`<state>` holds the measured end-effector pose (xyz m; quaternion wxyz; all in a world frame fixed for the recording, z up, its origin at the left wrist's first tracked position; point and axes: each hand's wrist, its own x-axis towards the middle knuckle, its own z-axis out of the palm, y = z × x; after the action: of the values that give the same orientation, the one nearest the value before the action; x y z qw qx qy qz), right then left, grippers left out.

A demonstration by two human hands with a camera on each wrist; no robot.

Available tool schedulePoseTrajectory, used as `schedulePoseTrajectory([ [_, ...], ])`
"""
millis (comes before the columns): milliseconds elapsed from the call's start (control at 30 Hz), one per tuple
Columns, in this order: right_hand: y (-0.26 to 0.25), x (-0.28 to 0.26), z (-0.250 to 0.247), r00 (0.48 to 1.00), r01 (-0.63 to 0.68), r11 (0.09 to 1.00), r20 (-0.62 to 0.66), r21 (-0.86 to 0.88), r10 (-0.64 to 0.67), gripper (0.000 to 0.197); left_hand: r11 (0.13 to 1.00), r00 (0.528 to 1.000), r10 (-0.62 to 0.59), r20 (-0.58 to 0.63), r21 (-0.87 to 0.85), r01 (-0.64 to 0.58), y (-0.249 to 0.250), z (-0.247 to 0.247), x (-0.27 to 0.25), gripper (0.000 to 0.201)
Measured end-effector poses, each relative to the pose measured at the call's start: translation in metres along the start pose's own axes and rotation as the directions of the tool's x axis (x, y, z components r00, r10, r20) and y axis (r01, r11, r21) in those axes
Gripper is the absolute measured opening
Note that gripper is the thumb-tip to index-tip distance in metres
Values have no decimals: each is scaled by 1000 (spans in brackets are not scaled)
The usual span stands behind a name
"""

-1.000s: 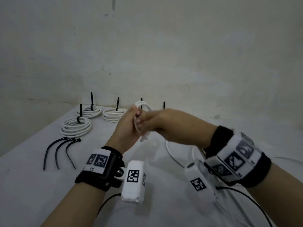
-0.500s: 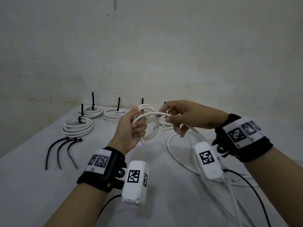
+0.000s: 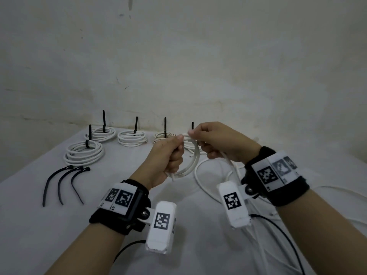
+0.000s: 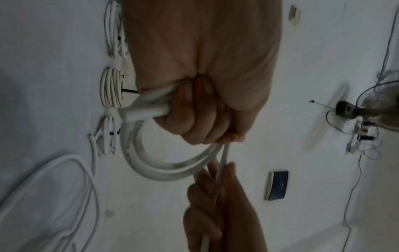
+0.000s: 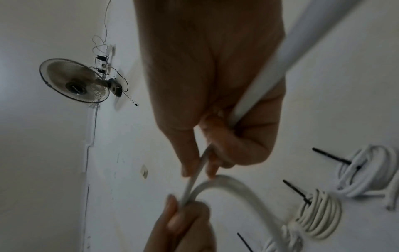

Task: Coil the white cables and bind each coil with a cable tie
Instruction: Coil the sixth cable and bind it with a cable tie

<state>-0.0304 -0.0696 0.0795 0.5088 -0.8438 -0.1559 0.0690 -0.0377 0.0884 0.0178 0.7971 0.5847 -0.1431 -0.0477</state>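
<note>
Item: white cable (image 3: 190, 165), part-coiled above the surface (image 3: 49, 231). Left hand (image 3: 166, 157) gripped the loops; right hand (image 3: 216, 143) pinched the feeding strand (slack trailing below). Advice: match each new loop's size, keep tension. Beyond: three loose cable ties (image 3: 59, 183), five bound coils (image 3: 84, 153)

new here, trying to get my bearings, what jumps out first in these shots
Front and centre, the left hand grips a half-wound white cable coil above the table while the right hand pinches the loose strand feeding into it. Along the far edge of the table sit bound coils with black tie tails sticking up. Three spare black cable ties lie at the left.
</note>
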Motion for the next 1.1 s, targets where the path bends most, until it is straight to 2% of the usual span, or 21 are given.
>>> schedulePoseTrajectory([
  [133,4,8,17,985,-106,984,-119,142,123,31,993,990,113,-79,55,-109,-10,3,1,33],
  [200,6,11,22,973,-138,960,-148,244,178,30,974,974,195,-112,135,-180,-16,2,3,33],
  [267,7,11,26,967,-150,956,-166,251,195,29,948,953,258,-157,234,-218,-21,0,6,32],
  [333,11,8,27,973,-169,967,-124,190,194,27,924,931,297,-213,311,-224,-25,-7,9,28],
  [433,16,-4,25,973,-232,967,26,101,230,18,932,901,294,-318,303,-197,-26,-25,15,27],
  [533,22,-17,15,953,-282,951,154,129,262,24,968,883,230,-410,189,-164,-25,-34,17,31],
  [633,25,-30,3,917,-305,942,310,142,250,31,987,866,91,-492,-69,-143,-21,-38,19,36],
  [700,25,-39,-1,897,-304,941,378,149,229,34,958,862,2,-506,-247,-147,-17,-44,20,38],
  [767,26,-44,-2,911,-280,951,351,135,218,34,897,890,-47,-454,-412,-163,-15,-49,21,39],
  [800,26,-44,-1,928,-244,968,305,65,213,32,864,908,-53,-416,-474,-167,-14,-49,21,39],
  [867,26,-43,2,971,-104,957,182,-269,156,28,811,940,-24,-340,-556,-180,-11,-45,21,41],
  [933,27,-42,5,981,40,808,176,-587,80,30,775,963,26,-268,-603,-189,-7,-40,19,41],
  [967,28,-41,7,972,95,745,223,-660,74,35,765,971,45,-234,-617,-184,-5,-39,19,41],
  [1033,27,-41,9,942,157,703,319,-694,104,45,773,980,69,-188,-610,-172,-4,-38,18,39],
  [1100,22,-41,11,923,237,660,377,-713,76,51,835,980,95,-173,-522,-173,-4,-33,16,38],
])
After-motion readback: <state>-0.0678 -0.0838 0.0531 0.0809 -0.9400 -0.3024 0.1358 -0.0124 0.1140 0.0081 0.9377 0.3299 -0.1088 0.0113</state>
